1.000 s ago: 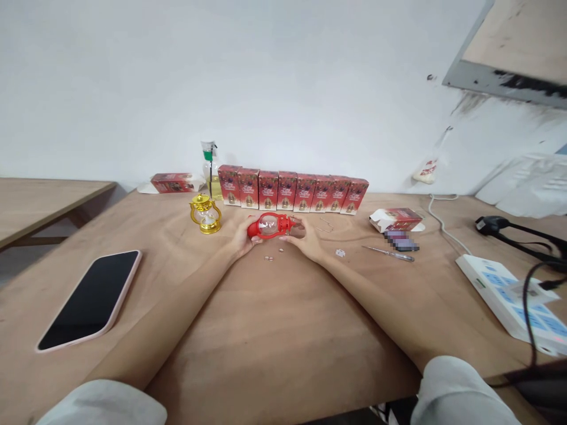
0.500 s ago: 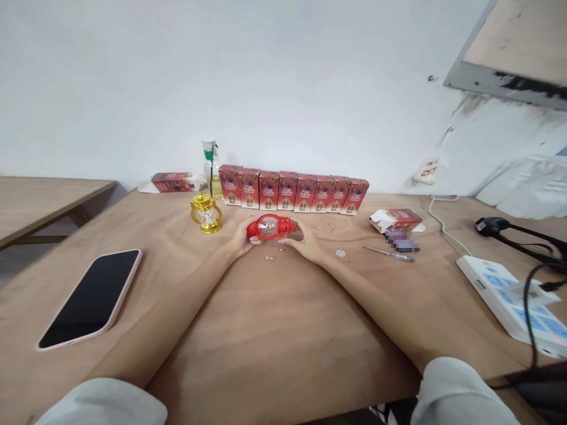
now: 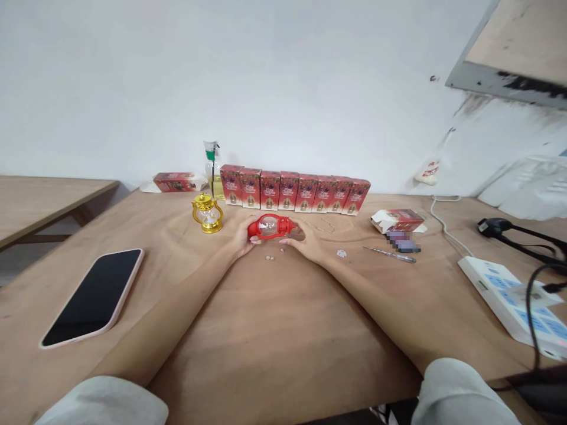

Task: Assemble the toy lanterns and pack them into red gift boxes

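Note:
A small red toy lantern [image 3: 270, 226] with a clear globe lies on its side between both my hands, far out on the wooden table [image 3: 274, 330]. My left hand [image 3: 243, 237] grips its left end, fingers curled round it. My right hand [image 3: 308, 240] is closed on its right end. A few tiny round parts [image 3: 269, 257] lie on the table just below the lantern. A gold toy lantern [image 3: 207, 213] stands upright to the left of my left hand.
Several red boxes [image 3: 295, 191] stand in a row behind the lantern, an opened one [image 3: 398, 219] to the right. A screwdriver [image 3: 392, 254] lies right of my hand. A phone [image 3: 93, 296] lies at left, a power strip [image 3: 516, 298] with cables at right.

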`<move>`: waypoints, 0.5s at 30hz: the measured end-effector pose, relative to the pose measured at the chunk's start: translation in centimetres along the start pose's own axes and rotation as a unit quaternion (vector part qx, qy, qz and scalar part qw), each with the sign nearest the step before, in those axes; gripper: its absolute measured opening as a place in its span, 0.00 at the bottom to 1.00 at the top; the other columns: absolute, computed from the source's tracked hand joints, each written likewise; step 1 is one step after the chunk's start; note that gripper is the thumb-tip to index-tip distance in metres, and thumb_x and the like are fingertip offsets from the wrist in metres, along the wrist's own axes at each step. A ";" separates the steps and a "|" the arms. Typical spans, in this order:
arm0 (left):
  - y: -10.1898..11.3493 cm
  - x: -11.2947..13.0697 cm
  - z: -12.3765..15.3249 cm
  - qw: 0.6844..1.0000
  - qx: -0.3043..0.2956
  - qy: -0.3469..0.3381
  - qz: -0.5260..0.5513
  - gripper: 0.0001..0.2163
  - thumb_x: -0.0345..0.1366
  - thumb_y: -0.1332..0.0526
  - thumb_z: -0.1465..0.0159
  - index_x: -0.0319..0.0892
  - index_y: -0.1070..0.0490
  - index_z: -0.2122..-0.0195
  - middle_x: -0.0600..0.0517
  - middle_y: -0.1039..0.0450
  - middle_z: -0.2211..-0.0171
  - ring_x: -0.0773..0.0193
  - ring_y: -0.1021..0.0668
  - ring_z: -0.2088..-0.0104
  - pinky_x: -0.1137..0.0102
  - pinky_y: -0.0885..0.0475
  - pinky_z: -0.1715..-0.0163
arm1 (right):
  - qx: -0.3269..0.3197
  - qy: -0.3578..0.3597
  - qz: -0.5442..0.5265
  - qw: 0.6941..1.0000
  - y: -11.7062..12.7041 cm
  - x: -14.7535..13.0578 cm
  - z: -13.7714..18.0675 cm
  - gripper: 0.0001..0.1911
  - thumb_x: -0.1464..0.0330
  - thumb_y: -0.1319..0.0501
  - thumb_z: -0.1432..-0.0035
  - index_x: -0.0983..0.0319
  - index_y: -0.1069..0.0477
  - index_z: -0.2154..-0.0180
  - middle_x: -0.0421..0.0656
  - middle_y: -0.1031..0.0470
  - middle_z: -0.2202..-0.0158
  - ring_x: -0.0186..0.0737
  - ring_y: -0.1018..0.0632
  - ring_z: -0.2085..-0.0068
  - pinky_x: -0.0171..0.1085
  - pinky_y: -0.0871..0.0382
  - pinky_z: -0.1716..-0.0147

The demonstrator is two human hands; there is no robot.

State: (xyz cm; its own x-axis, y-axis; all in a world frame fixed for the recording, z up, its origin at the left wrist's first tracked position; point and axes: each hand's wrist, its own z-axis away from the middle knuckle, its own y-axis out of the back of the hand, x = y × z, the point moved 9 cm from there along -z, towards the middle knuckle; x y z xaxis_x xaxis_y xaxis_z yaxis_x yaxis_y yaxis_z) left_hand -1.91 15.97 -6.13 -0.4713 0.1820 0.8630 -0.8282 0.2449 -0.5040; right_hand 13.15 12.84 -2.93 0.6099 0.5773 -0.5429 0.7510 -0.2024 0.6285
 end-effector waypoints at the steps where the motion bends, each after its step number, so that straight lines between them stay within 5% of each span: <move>1: 0.0 0.0 0.0 1.000 0.001 -0.001 -0.001 0.09 0.38 0.42 0.45 0.35 0.32 0.74 0.57 0.38 0.87 0.79 0.46 0.90 0.81 0.53 0.90 | 0.001 -0.001 0.012 1.000 0.0 0.0 0.0 0.32 0.53 0.34 0.52 0.57 0.34 0.46 0.46 0.26 0.54 0.48 0.27 0.53 0.48 0.35 0.53; 15: 0.1 0.2 -0.1 0.997 -0.007 -0.032 -0.065 0.10 0.37 0.38 0.50 0.38 0.38 0.79 0.59 0.42 0.90 0.78 0.46 0.91 0.78 0.54 0.89 | -0.078 0.038 0.180 0.980 -0.1 0.1 0.2 0.37 0.44 0.40 0.52 0.64 0.32 0.50 0.52 0.25 0.55 0.50 0.28 0.55 0.46 0.39 0.56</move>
State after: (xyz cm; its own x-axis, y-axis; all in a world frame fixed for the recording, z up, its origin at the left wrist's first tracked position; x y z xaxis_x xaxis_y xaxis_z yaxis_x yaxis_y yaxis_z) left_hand -2.09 16.12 -5.98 -0.3793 0.0860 0.9213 -0.8794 0.2763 -0.3878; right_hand 13.18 12.74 -3.13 0.8027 0.5498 -0.2310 0.4395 -0.2836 0.8523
